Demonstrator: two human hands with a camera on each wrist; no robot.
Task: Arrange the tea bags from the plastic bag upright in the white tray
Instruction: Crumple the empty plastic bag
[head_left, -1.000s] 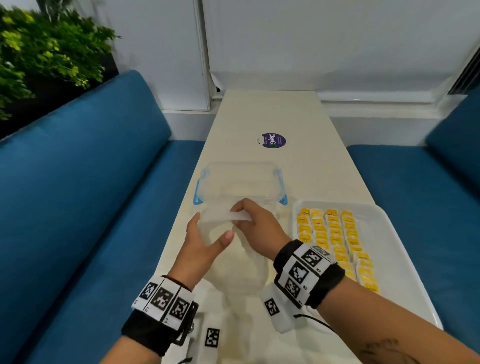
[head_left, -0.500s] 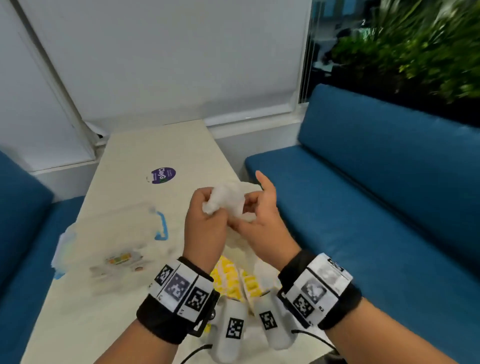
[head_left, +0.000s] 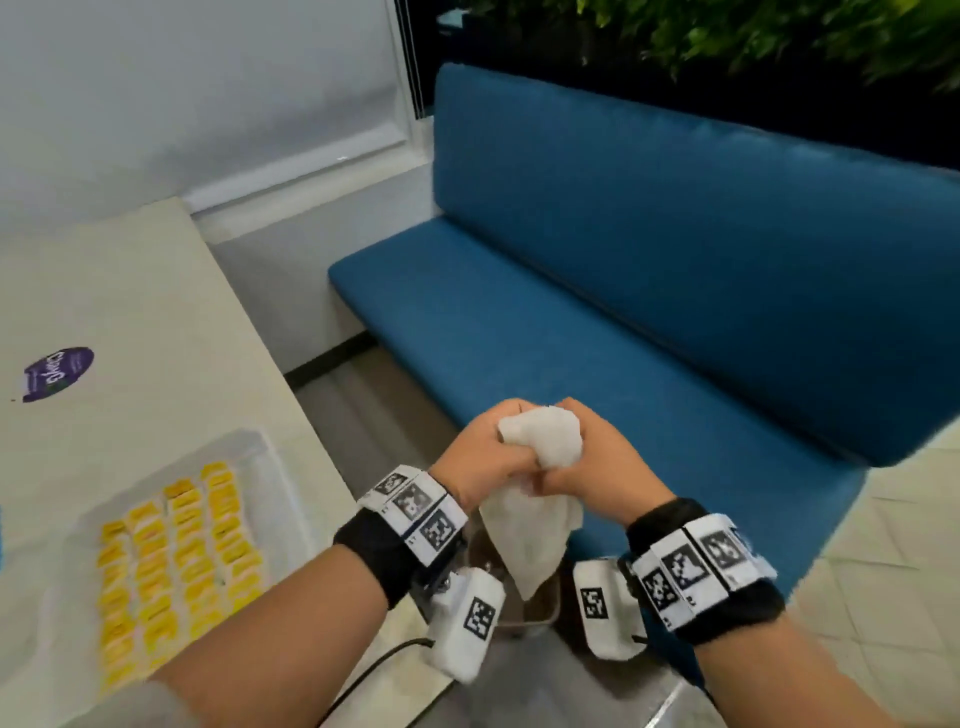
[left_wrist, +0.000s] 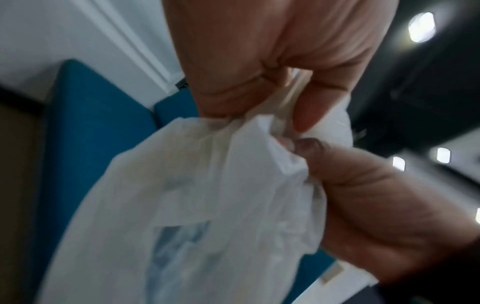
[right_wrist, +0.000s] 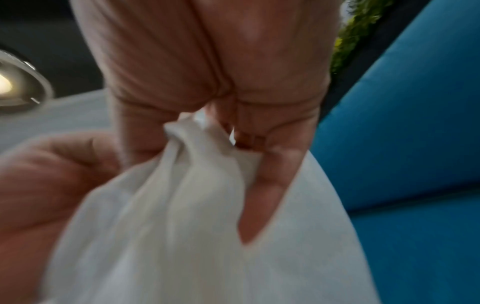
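Both hands hold the crumpled white plastic bag (head_left: 540, 483) in the air, to the right of the table and above the floor. My left hand (head_left: 483, 457) grips its bunched top (left_wrist: 262, 131) with curled fingers. Right beside it, my right hand (head_left: 597, 462) clutches the same bunch (right_wrist: 197, 139). The rest of the bag (left_wrist: 202, 216) hangs loose below the hands and looks flat. On the table at lower left, the white tray (head_left: 270, 467) carries several rows of yellow tea bags (head_left: 176, 551) standing upright.
A cream table (head_left: 135, 322) with a purple round sticker (head_left: 58, 373) fills the left side. A blue bench seat (head_left: 623, 332) runs along the right, under green plants (head_left: 779, 31). Floor shows between table and bench.
The view has swung right, away from the clear container. Both hands lifted the bag off the table, crumpled it and carried it past the table's right edge.
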